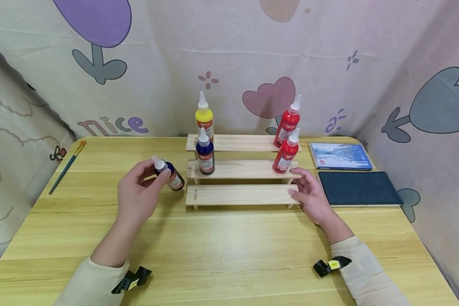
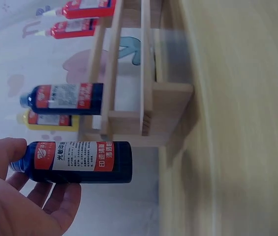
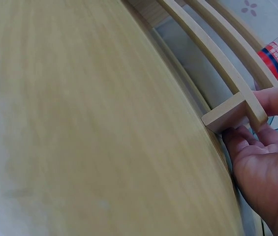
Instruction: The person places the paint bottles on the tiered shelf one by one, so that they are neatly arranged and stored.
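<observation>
My left hand (image 1: 139,193) pinches a dark blue ink bottle (image 2: 79,162) by its neck, just left of a three-tier wooden rack (image 1: 241,194). The bottle tilts in the head view, its white nozzle towards the hand. At the rack's right end, my right hand (image 1: 310,195) grips the lowest shelf. In the right wrist view, fingers (image 3: 242,142) curl below the shelf's end. Another blue bottle (image 1: 205,157) stands on the middle tier's left, with a yellow bottle (image 1: 204,117) behind it on the top tier. Red bottles (image 1: 285,157) stand on the right of both upper tiers.
Right of the rack lie a blue-and-white box (image 1: 340,156) and a dark notebook (image 1: 359,188). A paintbrush (image 1: 67,168) lies at the table's far left. Behind the wooden table (image 1: 229,255) hangs a patterned curtain (image 1: 168,63).
</observation>
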`<state>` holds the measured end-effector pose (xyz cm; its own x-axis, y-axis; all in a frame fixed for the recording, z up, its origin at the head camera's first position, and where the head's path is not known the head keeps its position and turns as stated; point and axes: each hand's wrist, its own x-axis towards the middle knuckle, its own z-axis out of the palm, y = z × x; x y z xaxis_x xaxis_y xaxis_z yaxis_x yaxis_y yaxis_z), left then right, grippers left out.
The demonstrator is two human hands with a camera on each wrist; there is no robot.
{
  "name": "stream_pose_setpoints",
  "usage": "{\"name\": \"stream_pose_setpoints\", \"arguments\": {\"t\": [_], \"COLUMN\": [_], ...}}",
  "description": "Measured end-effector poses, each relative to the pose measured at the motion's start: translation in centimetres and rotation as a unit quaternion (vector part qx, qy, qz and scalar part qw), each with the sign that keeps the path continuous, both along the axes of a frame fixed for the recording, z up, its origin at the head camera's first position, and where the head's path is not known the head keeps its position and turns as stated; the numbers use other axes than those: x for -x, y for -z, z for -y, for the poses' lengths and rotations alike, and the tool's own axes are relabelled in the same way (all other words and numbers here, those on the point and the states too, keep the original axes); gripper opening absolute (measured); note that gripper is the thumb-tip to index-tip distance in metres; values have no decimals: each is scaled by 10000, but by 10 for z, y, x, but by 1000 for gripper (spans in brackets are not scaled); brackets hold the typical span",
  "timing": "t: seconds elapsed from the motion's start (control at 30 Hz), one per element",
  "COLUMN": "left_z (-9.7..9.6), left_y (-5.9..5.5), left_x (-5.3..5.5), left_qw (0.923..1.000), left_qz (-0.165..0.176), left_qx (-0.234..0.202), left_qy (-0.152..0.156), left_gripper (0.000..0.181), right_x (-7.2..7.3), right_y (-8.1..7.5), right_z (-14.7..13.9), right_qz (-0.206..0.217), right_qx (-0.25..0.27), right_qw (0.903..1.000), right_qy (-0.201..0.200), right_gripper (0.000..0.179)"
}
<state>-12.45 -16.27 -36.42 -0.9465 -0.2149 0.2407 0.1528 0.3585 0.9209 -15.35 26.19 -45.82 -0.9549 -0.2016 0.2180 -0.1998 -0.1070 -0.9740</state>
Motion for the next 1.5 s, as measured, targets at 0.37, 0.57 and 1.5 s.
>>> {"name": "stream_pose_setpoints", "arguments": {"t": [0.37, 0.57, 1.5], "left_z": [-9, -16, -44], "left_y": [-13, -14, -5], "left_x": [-11, -11, 7], "left_qw": [9992, 9973, 9841], "left_qz": [281, 433, 957], "left_qx": [-67, -209, -294], "left_qy": [259, 561, 1464], "left_gripper": [32, 34, 38], "right_x": [0, -1, 1], "right_y": [-1, -1, 0], "right_z": [1, 1, 1], "right_qz": [7, 28, 22], "right_qx": [48, 46, 146], "right_qw": [10000, 10000, 9999], "right_qy": [-17, -9, -12], "right_gripper": [56, 56, 56]}}
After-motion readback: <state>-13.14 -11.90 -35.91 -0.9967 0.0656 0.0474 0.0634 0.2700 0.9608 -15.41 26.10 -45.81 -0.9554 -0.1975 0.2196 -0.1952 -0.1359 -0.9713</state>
